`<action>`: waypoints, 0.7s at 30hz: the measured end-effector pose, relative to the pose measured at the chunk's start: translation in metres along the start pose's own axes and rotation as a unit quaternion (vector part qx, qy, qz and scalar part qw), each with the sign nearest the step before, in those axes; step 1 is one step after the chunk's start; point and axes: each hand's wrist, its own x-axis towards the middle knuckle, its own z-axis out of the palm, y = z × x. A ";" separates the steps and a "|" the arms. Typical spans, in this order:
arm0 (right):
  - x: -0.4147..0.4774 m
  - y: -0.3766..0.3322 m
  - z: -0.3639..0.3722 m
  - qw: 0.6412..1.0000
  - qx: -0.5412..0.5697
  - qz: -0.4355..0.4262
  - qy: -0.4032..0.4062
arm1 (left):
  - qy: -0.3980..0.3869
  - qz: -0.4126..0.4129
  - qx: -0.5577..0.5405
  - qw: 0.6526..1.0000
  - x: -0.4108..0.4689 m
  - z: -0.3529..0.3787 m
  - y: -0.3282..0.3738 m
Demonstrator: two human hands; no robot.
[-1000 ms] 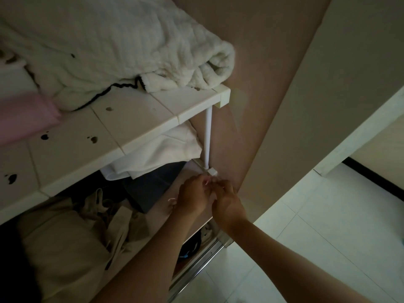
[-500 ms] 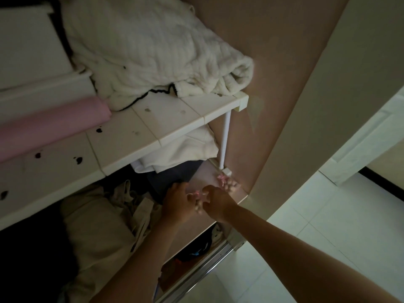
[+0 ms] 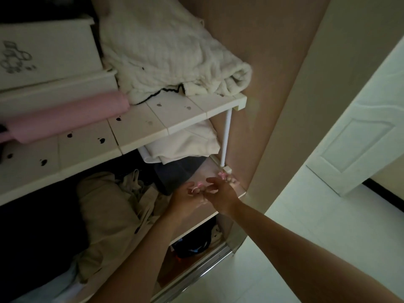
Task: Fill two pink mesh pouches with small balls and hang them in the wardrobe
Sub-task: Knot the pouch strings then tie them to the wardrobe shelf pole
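Head view: looks down into a dim open wardrobe, where both bare arms reach to the lower right corner.
First pouch: a small pink mesh pouch with pale balls (image 3: 227,177) sits at the foot of the thin white rack post (image 3: 227,136), at 1 o'clock from the right hand. If its string goes round the post, I cannot tell. I judge this spot is chosen because the post gives something to tie on.
Second pouch: a second small pink mesh pouch (image 3: 197,186) is between the two hands, over the pale wooden shelf board (image 3: 203,169), at 8 o'clock from the first pouch. I judge it is held up there so that its string can be made ready for hanging.
Left hand (image 3: 184,196): the fingers are curled and the fingertips seem to pinch the second pouch.
Right hand (image 3: 220,193): its back faces the camera and one finger stretches toward 10 o'clock. Whether it pinches the string or only touches it is hidden, so I cannot tell.
Arms: the left forearm comes in from 7 o'clock and the right from 4 o'clock. Both are almost straight and the wrists are close together.
Around: a white slatted plastic shelf (image 3: 175,119) at 12 o'clock carries a rolled cream knitted blanket (image 3: 175,57) and a pink roll (image 3: 65,119). Crumpled beige clothes (image 3: 113,204) lie at 9 o'clock from the hands.
Progress: my judgement is that both pouches are filled and the second one is not yet hung.
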 end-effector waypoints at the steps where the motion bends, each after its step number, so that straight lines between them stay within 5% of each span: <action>1: -0.006 -0.003 -0.008 1.000 0.018 -0.012 0.005 | -0.007 0.001 -0.013 1.000 -0.008 0.002 0.009; 7: -0.046 -0.026 -0.061 0.989 0.050 -0.130 0.049 | 0.004 0.060 -0.108 0.992 -0.064 0.015 0.070; 11: -0.076 -0.054 -0.093 0.968 0.074 -0.225 0.083 | 0.093 0.128 -0.147 0.976 -0.102 0.023 0.115; 21: -0.147 -0.144 -0.176 0.878 -0.054 -0.449 0.156 | 0.194 0.252 -0.182 0.931 -0.186 0.022 0.220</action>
